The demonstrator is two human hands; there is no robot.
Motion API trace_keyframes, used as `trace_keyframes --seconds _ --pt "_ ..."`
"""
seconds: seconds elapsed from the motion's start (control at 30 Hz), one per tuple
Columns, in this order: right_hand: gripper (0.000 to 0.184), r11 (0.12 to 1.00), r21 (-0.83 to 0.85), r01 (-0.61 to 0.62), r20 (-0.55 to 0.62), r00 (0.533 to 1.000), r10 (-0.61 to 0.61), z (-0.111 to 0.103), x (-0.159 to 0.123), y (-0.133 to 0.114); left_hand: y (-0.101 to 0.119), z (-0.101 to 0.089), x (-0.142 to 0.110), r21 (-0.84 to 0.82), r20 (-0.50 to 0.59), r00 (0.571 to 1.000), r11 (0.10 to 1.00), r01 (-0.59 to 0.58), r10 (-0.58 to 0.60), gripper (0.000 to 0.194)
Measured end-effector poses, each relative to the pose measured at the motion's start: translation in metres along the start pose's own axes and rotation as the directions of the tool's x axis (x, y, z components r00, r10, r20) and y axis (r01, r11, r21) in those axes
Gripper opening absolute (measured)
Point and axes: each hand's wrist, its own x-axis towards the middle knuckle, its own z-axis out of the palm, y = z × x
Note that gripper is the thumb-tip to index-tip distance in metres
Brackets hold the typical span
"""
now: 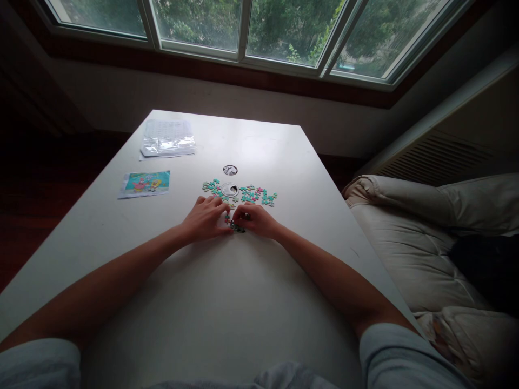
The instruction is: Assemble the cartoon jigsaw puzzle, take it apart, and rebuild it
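Small jigsaw puzzle pieces (248, 195), mostly teal with some pink and yellow, lie loose on the white table. My left hand (206, 219) rests around a few joined pieces (227, 219), its thumb and fingers apart at their left side. From the right, my right hand (256, 220) is closed with fingertips pinched at a puzzle piece, just above the darker pieces (238, 229) near the thumb of my left hand. The fingers partly hide these pieces. Beyond the hands sit a round tin (230, 189) and a round lid-like disc (230, 170).
A cartoon picture sheet (146, 184) lies on the left of the white table (259, 302). Behind it is a clear plastic sleeve with papers (168, 138). A padded beige sofa (401, 254) stands along the right side, and windows (198, 24) line the far wall.
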Motion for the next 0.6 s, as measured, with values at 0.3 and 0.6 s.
trace_keyframes --seconds 0.3,0.6 --pt "0.006 1.000 -0.019 0.008 0.019 1.000 -0.007 -0.0005 0.0004 0.0006 -0.0003 -0.0006 0.0000 -0.012 0.007 1.000 1.000 0.008 -0.008 0.047" --pt "0.008 0.973 -0.201 0.116 0.056 0.993 -0.107 0.0024 0.0035 0.0002 0.0016 -0.0014 0.0003 -0.012 -0.005 1.000 1.000 0.004 -0.004 0.045"
